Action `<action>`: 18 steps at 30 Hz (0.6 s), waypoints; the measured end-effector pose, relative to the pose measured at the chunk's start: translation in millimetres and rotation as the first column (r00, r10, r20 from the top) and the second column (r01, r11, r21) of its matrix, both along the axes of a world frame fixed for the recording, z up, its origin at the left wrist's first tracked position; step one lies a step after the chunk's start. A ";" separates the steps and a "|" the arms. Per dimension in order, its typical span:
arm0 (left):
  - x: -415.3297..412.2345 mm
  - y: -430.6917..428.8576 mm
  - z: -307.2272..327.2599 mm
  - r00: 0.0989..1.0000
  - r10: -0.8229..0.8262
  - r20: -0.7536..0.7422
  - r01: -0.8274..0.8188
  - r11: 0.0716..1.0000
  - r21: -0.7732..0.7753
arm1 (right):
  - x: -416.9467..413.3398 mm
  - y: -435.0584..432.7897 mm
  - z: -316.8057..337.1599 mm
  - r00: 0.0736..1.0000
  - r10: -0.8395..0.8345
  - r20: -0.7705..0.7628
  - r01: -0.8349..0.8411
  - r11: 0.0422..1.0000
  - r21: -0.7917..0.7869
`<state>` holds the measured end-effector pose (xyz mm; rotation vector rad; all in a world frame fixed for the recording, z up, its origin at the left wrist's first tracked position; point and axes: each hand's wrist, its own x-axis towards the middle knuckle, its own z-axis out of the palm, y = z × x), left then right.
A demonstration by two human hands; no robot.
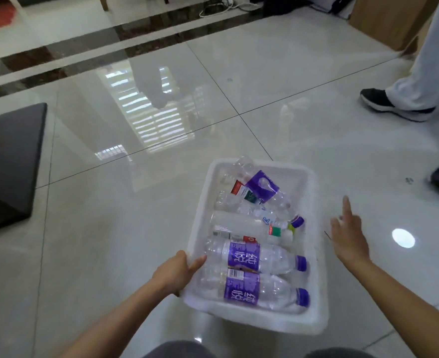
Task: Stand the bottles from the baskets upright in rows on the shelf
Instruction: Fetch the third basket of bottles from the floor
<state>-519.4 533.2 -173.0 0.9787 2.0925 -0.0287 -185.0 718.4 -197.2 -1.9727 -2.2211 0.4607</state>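
Knees (pixel 179 348) are seen nearest, and just beyond them the white basket (pixel 316 267) is pinched at its near-left rim by the left grip (pixel 174 272), the right grip (pixel 350 236) is held spread beside it, and the bottles (pixel 241 257) are found lying inside, so no shelving is judged done.

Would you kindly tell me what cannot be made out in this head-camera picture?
Shelf: not in the head view at all.
Bottles low in the basket: covered by those on top, so no count.
Left hand fingers: hidden under the basket's rim; only the thumb shows.
Second person: cut off by the right and top edges; only trouser legs and shoes show.
Label print: too small and blurred to read.
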 end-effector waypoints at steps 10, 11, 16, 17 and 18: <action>4.3 96.5 -0.6 0.974 -0.181 -0.134 0.210 0.945 0.251 | -39.6 -25.4 11.8 0.929 -0.075 -0.361 -0.025 0.963 -0.267; 3.8 97.9 0.5 0.971 -0.185 -0.151 0.219 0.942 0.256 | -39.0 -24.7 11.8 0.928 -0.065 -0.368 -0.039 0.963 -0.268; -2.2 100.6 -0.3 0.960 -0.187 -0.209 0.238 0.939 0.250 | -39.1 -16.4 18.7 0.963 -0.011 -0.268 -0.075 0.948 -0.309; 0.4 97.2 0.2 0.962 -0.174 -0.212 0.228 0.936 0.266 | -39.3 -14.9 21.3 0.972 0.009 -0.233 -0.082 0.949 -0.305; 2.6 92.8 1.1 0.963 -0.158 -0.220 0.217 0.934 0.282 | -40.0 -13.3 24.5 0.979 0.016 -0.202 -0.078 0.950 -0.302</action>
